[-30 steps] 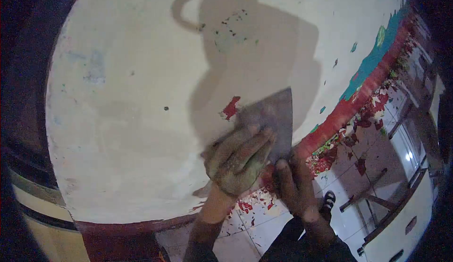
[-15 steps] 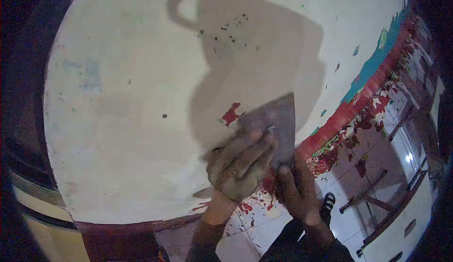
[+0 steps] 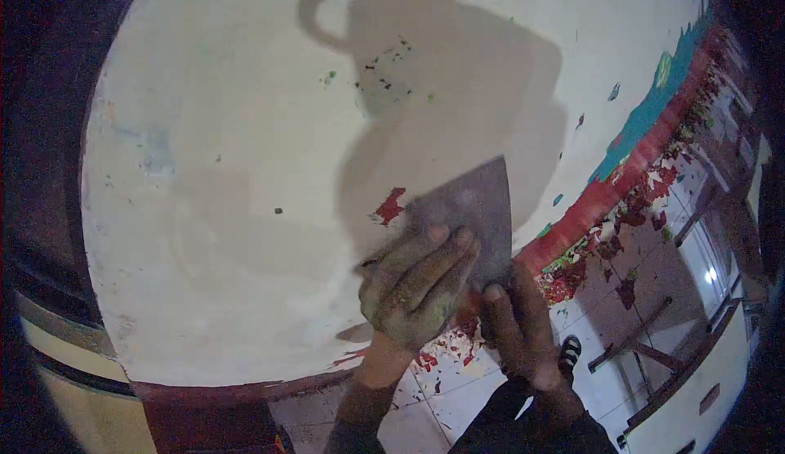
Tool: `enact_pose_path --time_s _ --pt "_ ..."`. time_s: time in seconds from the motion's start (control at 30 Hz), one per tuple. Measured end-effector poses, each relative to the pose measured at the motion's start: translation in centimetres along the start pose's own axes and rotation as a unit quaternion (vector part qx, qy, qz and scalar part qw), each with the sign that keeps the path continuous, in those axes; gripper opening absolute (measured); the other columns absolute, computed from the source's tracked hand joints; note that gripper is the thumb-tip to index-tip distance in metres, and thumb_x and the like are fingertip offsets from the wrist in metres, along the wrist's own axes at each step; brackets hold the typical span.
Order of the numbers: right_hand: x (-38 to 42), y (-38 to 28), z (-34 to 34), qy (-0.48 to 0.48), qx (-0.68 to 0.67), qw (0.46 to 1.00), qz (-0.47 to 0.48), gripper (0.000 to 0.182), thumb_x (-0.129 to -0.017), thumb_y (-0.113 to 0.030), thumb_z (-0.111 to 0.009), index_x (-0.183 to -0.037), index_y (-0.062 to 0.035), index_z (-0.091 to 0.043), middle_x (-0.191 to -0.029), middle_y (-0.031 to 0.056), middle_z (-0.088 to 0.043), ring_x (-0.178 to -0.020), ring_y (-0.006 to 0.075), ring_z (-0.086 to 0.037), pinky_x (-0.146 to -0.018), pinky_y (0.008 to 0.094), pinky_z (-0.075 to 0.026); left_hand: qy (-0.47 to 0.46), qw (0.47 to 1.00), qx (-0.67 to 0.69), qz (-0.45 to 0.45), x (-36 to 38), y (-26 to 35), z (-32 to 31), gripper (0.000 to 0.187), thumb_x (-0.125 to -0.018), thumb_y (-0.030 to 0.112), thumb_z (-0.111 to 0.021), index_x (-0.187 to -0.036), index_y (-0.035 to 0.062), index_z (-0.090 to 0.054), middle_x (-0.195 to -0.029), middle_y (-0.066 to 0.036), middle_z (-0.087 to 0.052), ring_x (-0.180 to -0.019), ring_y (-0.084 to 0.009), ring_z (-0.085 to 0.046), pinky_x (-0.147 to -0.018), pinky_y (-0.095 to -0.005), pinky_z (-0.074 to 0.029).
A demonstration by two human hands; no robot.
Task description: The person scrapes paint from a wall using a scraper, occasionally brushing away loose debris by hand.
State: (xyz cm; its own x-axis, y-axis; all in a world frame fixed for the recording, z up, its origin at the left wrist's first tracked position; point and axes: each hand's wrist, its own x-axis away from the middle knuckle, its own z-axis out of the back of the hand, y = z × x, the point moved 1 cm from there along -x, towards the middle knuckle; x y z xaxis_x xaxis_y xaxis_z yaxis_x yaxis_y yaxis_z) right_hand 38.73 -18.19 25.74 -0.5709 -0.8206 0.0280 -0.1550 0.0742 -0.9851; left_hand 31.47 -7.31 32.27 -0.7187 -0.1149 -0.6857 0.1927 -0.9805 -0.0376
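Observation:
A flat grey metal scraper [image 3: 474,201] lies against a large pale surface [image 3: 245,290] with a curved edge. My left hand [image 3: 417,286] presses its fingers on the blade's lower left part. At the blade's lower corner, my right hand [image 3: 519,319] grips the scraper, with the thumb on its near side. Just left of the blade is a small patch of red paint [image 3: 391,206]. Red paint [image 3: 589,213] and a teal strip [image 3: 646,127] run along the surface's right edge. The scraper's handle is hidden by my hands.
Peeled paint flakes [image 3: 564,281] hang along the edge and some lie near it. Below is a tiled floor [image 3: 605,372] with a sandalled foot [image 3: 571,352]. A dark frame with legs [image 3: 654,356] stands at the lower right. A shadow crosses the pale surface.
The scraper and both hands have shifted only slightly. The view has moved a little, and green specks now show near the upper middle of the pale surface.

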Motion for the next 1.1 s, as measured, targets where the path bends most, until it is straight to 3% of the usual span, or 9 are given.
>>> enact_pose_path --time_s 0.03,0.1,0.17,0.23,0.37,0.5,0.57,0.8,1.1 --pt "-0.1 -0.1 0.2 -0.009 0.000 1.000 -0.016 0.016 -0.090 -0.010 -0.043 -0.102 0.0007 -0.045 -0.073 0.0131 -0.052 -0.063 0.0196 -0.051 -0.059 0.0323 -0.042 -0.008 1.000 -0.010 -0.002 -0.2 0.0 0.1 0.026 -0.062 0.007 -0.070 -0.086 0.0141 -0.070 -0.099 0.002 -0.065 -0.095 -0.0157 -0.059 -0.082 -0.0304 -0.050" --pt "0.4 0.5 0.4 -0.020 -0.016 0.999 -0.024 0.024 -0.091 -0.014 -0.041 -0.111 0.0002 -0.041 -0.073 0.0092 -0.051 -0.060 0.0155 -0.049 -0.055 0.0288 -0.040 -0.027 0.984 0.098 0.146 3.5 0.1 -1.6 0.026 -0.061 0.008 -0.070 -0.087 0.0143 -0.070 -0.100 0.002 -0.065 -0.097 -0.0154 -0.058 -0.082 -0.0303 -0.049" --pt "1.3 2.2 0.1 -0.020 -0.046 0.999 -0.001 0.040 -0.093 -0.023 -0.038 -0.127 -0.0008 -0.033 -0.071 0.0002 -0.049 -0.054 0.0067 -0.043 -0.047 0.0219 -0.035 -0.020 0.985 0.093 0.144 4.1 0.0 -1.9 0.026 -0.061 0.009 -0.070 -0.087 0.0145 -0.070 -0.101 0.002 -0.064 -0.097 -0.0153 -0.058 -0.082 -0.0303 -0.049" --pt "0.6 2.2 -0.3 -0.029 -0.009 0.999 0.036 0.039 -0.093 -0.021 -0.038 -0.126 -0.0007 -0.033 -0.070 -0.0001 -0.048 -0.054 0.0064 -0.043 -0.047 0.0216 -0.035 0.000 1.000 -0.024 0.004 3.3 0.0 -0.8 0.026 -0.061 0.011 -0.070 -0.087 0.0148 -0.070 -0.101 0.002 -0.064 -0.098 -0.0154 -0.058 -0.082 -0.0304 -0.049" --pt "0.4 1.9 -0.4 -0.047 0.006 0.998 0.041 0.037 -0.093 -0.018 -0.038 -0.125 -0.0009 -0.034 -0.067 0.0001 -0.047 -0.052 0.0060 -0.042 -0.045 0.0215 -0.035 -0.072 0.994 -0.053 0.062 2.9 0.4 0.3 0.030 -0.060 0.013 -0.072 -0.089 0.0161 -0.070 -0.102 0.003 -0.064 -0.099 -0.0148 -0.058 -0.081 -0.0311 -0.049" --pt "0.8 1.4 -0.5 -0.032 -0.010 0.999 -0.020 0.016 -0.089 -0.010 -0.045 -0.101 0.0005 -0.046 -0.076 0.0173 -0.054 -0.070 0.0263 -0.056 -0.065 0.0367 -0.043 0.015 0.999 -0.007 0.029 3.5 -0.2 -0.7 0.027 -0.060 0.011 -0.072 -0.086 0.0160 -0.070 -0.100 0.003 -0.065 -0.100 -0.0143 -0.057 -0.080 -0.0307 -0.049" --pt "0.1 0.9 -0.4 -0.056 0.019 0.996 -0.061 0.017 -0.089 -0.011 -0.045 -0.102 0.0006 -0.046 -0.076 0.0170 -0.054 -0.071 0.0270 -0.056 -0.066 0.0373 -0.043 0.009 0.999 -0.046 0.017 2.9 -0.6 -0.3 0.025 -0.059 0.009 -0.073 -0.084 0.0158 -0.071 -0.098 0.003 -0.066 -0.099 -0.0144 -0.058 -0.080 -0.0304 -0.049" --pt "0.0 0.6 -0.6 -0.047 -0.002 0.999 -0.003 0.017 -0.090 -0.012 -0.044 -0.101 0.0006 -0.046 -0.076 0.0163 -0.054 -0.071 0.0271 -0.056 -0.067 0.0370 -0.044 0.054 0.998 -0.015 0.019 1.8 -0.6 0.2 0.021 -0.063 0.009 -0.073 -0.083 0.0144 -0.070 -0.095 0.003 -0.066 -0.097 -0.0151 -0.058 -0.079 -0.0309 -0.051" --pt "0.0 0.8 -0.2 -0.046 0.017 0.999 0.006 0.016 -0.090 -0.012 -0.043 -0.100 0.0009 -0.046 -0.077 0.0191 -0.056 -0.070 0.0282 -0.058 -0.064 0.0378 -0.044 -0.001 1.000 -0.010 0.016 1.9 -0.5 0.5 0.025 -0.064 0.010 -0.066 -0.089 0.0131 -0.070 -0.100 0.000 -0.065 -0.099 -0.0176 -0.058 -0.081 -0.0322 -0.049"
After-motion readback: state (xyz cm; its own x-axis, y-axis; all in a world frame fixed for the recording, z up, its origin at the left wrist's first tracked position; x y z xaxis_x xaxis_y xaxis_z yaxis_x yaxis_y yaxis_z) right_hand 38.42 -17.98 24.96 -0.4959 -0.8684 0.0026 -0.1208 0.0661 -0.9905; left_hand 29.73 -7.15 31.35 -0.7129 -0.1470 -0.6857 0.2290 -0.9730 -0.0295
